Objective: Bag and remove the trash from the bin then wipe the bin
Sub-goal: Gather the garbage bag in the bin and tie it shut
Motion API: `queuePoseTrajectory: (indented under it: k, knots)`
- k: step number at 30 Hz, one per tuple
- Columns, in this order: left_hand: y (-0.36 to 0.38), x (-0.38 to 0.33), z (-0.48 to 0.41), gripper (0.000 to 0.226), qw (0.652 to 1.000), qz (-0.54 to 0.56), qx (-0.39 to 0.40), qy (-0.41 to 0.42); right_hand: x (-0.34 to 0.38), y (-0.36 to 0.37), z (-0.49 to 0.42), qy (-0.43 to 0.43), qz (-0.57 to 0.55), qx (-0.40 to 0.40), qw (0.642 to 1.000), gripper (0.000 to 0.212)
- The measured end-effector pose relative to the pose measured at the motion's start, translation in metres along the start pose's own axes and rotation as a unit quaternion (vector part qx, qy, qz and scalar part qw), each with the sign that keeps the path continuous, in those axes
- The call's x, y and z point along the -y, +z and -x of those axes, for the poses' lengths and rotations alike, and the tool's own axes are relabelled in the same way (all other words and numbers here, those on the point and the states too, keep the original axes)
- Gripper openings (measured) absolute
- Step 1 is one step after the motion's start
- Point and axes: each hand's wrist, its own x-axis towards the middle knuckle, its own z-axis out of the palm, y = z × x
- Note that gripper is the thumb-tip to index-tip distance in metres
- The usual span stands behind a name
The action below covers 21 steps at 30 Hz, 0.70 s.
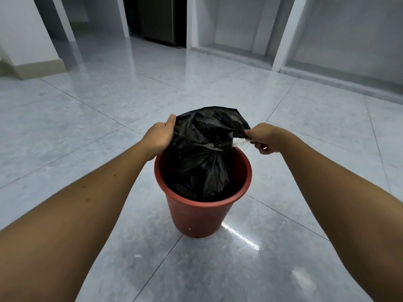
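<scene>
A red plastic bin (197, 219) stands on the tiled floor in the middle of the view. A black trash bag (202, 162) sits inside it, its gathered top rising above the rim. A thin clear strip (209, 146) is wound around the bag's neck. My left hand (160, 134) grips the bag's top on its left side. My right hand (265, 136) pinches the bag's right edge together with the free end of the clear strip. The bag's contents are hidden.
Glossy grey floor tiles (87, 131) surround the bin on all sides. White walls and door frames (281, 33) stand at the back, with a dark doorway (157, 18) behind them. A beige skirting step (32, 70) lies at the far left.
</scene>
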Motion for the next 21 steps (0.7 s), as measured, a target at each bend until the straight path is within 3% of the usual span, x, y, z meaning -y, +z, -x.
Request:
queuePoseTrajectory:
  k: [4,8,13,15,19,21]
  knots:
    - [0.002,0.001,-0.002,0.060,1.000,0.012,-0.010,-0.011,0.000,0.002,-0.002,-0.002,-0.011,-0.005,1.000,0.026]
    - [0.003,0.005,-0.011,0.052,0.989,0.137,-0.018,-0.054,-0.002,0.005,-0.009,-0.005,-0.073,0.008,0.997,0.026]
    - [0.014,0.006,-0.012,0.026,0.900,0.423,-0.004,-0.103,-0.012,0.013,-0.016,0.066,-0.204,0.061,0.975,0.028]
    - [0.012,-0.004,-0.007,0.021,0.905,0.409,0.009,-0.116,-0.005,0.004,-0.011,0.091,-0.198,0.071,0.973,0.026]
    - [-0.023,-0.056,0.015,0.020,0.966,0.223,0.005,-0.132,0.050,-0.032,0.021,0.112,-0.136,0.084,0.981,0.025]
    - [-0.043,-0.087,0.027,0.017,0.973,0.183,-0.005,-0.138,0.087,-0.050,0.042,0.116,-0.102,0.099,0.983,0.027]
